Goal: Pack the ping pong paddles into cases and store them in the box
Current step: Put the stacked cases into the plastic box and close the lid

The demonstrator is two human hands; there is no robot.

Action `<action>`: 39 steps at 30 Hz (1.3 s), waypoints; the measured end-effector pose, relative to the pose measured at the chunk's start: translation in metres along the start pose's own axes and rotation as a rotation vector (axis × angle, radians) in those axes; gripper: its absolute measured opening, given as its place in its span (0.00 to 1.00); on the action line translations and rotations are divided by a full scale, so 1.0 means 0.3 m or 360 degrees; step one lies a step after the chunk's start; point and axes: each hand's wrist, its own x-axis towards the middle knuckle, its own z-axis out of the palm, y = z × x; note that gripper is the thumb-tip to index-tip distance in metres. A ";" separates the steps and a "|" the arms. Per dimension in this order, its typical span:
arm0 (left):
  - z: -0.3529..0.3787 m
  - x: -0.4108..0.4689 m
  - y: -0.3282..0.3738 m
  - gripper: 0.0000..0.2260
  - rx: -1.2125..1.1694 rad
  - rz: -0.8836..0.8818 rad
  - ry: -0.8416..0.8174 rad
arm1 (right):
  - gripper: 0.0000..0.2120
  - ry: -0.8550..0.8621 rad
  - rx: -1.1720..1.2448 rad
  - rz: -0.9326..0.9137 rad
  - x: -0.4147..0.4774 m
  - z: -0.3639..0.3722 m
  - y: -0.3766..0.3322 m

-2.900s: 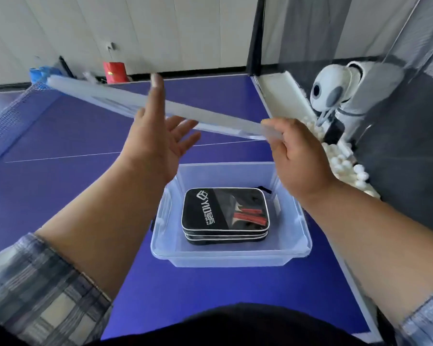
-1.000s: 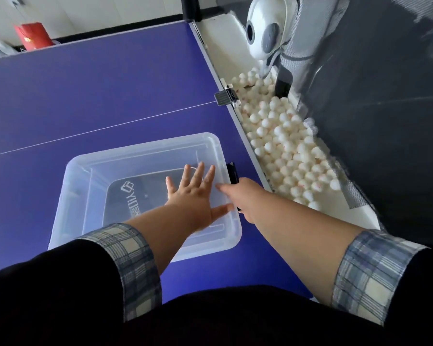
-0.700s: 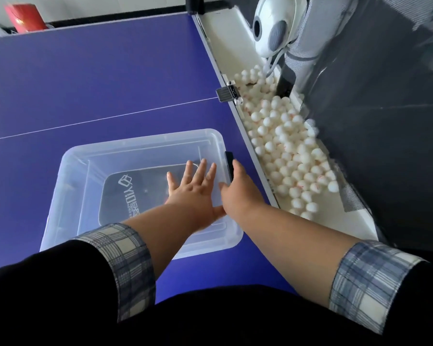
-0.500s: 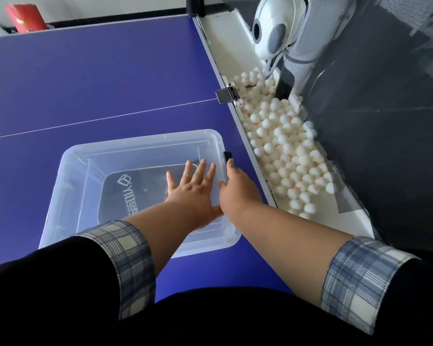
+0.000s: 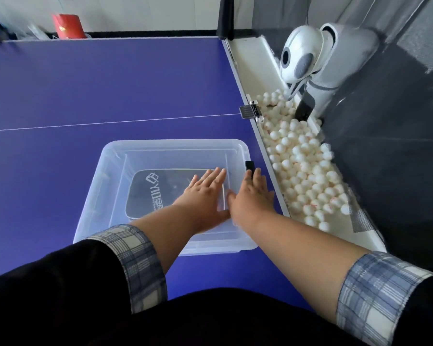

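A clear plastic box [image 5: 103,186] sits on the blue table with its translucent lid [image 5: 175,151] on top. Through the lid I see a black paddle case [image 5: 160,188] with white lettering lying flat inside. My left hand [image 5: 205,193] rests flat on the right part of the lid, fingers spread. My right hand [image 5: 254,196] lies palm down along the box's right edge, fingertips touching the black latch [image 5: 249,166]. Neither hand grips anything.
The blue ping pong table [image 5: 110,91] stretches ahead and left. Beside its right edge, a white trough holds several white balls [image 5: 303,161] and a white ball machine [image 5: 303,56]. A red container [image 5: 69,26] stands beyond the far edge.
The lid, held above the open box earlier, now lies on it. Since then both hands have stayed pressed on it; my right hand slid forward along the right edge to the black latch.
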 end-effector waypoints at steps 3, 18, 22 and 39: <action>-0.061 -0.097 -0.145 0.34 0.0025 -0.0208 0.0263 | 0.36 0.0108 -0.0160 -0.0274 -0.031 0.021 -0.092; -0.229 -0.458 -0.777 0.21 -0.1958 -0.1300 -0.0057 | 0.35 -0.0193 -0.0605 -0.0812 -0.127 0.311 -0.753; -0.230 -0.444 -0.731 0.16 -0.1516 -0.1242 0.0314 | 0.33 -0.0137 -0.0758 -0.0800 -0.137 0.350 -0.750; -0.208 -0.388 -0.650 0.24 -0.0580 -0.1110 0.0250 | 0.34 -0.0069 -0.0325 -0.0710 -0.109 0.356 -0.728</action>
